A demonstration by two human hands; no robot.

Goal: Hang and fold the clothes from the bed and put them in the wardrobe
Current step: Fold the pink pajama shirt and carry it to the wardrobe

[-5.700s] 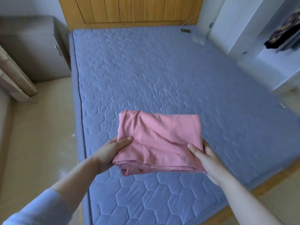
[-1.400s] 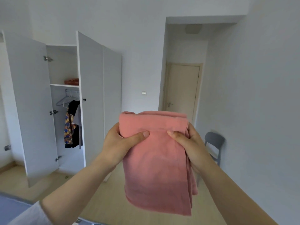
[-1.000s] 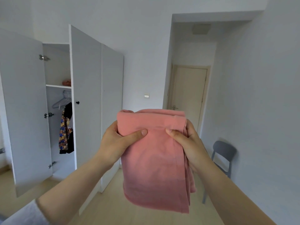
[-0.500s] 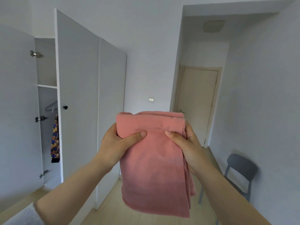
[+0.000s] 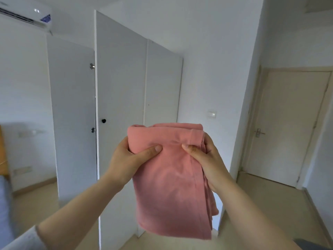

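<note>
Both hands pinch the top fold of the folded pink garment (image 5: 173,177): the left hand (image 5: 129,159) at its left corner, the right hand (image 5: 203,159) along its right edge. Below the grip the layers hang loose before the wardrobe door (image 5: 122,87). Freeing one hand for the shelf could let the lower layers unfold.

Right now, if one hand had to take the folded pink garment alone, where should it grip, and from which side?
Probably the top fold of the pink garment, from above, midway between where the left hand and right hand pinch it. It hangs from that fold; the loose layer edges by the right hand would likely splay if gripped alone.
</note>
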